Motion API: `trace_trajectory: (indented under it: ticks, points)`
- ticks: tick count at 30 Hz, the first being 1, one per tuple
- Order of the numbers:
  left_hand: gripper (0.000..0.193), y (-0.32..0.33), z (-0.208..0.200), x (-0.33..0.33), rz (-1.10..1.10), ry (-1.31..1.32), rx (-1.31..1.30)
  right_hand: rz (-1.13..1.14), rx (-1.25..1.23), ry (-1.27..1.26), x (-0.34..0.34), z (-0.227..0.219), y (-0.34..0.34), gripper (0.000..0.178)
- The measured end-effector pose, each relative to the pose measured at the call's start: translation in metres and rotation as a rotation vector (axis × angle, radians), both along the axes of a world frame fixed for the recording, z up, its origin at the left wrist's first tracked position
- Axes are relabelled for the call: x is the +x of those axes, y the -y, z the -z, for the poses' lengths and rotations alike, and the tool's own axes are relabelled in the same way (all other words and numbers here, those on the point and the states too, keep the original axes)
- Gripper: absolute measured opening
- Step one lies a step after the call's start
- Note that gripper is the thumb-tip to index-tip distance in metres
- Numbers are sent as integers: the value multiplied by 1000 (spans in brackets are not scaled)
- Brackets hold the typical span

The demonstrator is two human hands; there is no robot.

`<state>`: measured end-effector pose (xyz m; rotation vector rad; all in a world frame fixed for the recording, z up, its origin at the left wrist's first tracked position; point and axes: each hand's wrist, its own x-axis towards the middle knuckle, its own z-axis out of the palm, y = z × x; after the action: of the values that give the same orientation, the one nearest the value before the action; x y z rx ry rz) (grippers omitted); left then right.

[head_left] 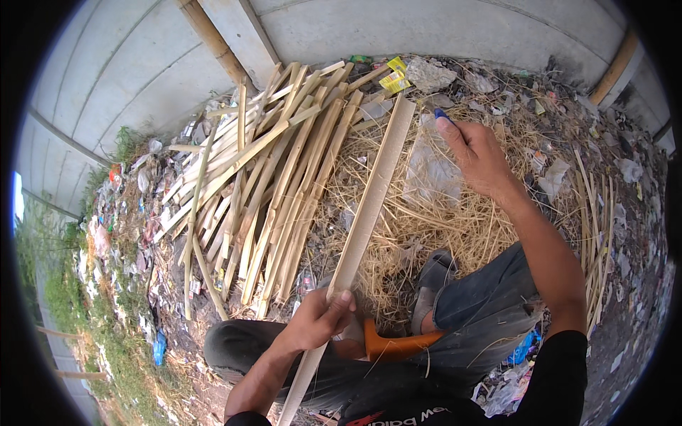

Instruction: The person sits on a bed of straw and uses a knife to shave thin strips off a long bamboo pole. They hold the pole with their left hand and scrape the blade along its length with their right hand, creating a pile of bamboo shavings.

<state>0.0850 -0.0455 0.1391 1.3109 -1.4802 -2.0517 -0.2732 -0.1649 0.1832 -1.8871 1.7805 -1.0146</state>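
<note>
A long, pale split bamboo strip [373, 199] slants across the middle, its upper end pointing away from me. My left hand [320, 321] is closed around its lower part, thumb on top, above my bent knee. To the right of the strip's far end, and apart from it, my right hand [479, 156] is raised with its fingers wrapped round a tool with a blue handle [440, 113]. Only the blue tip of that tool shows past the thumb; the rest is hidden. Beneath the right hand lies a heap of thin bamboo shavings [462, 231].
A large pile of bamboo strips [284, 199] lies to the left. Several thin strips [595, 234] rest at the far right. Between my legs is an orange seat-like object [401, 346]. Litter covers the ground up to a grey panel wall [426, 28] with bamboo posts [213, 42].
</note>
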Motion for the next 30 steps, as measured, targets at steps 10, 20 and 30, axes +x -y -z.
trace_trajectory:
  ticks: [10,20,30]
  points:
    - [45,7,6,-9,18,229,-111,-616,219,-182,110,52,-82,62]
    - [45,2,-2,-1,103,179,-65,53,131,-254,-3,39,40,74]
    - [40,4,-4,14,21,38,62,26,13,-45,-3,15,9,70]
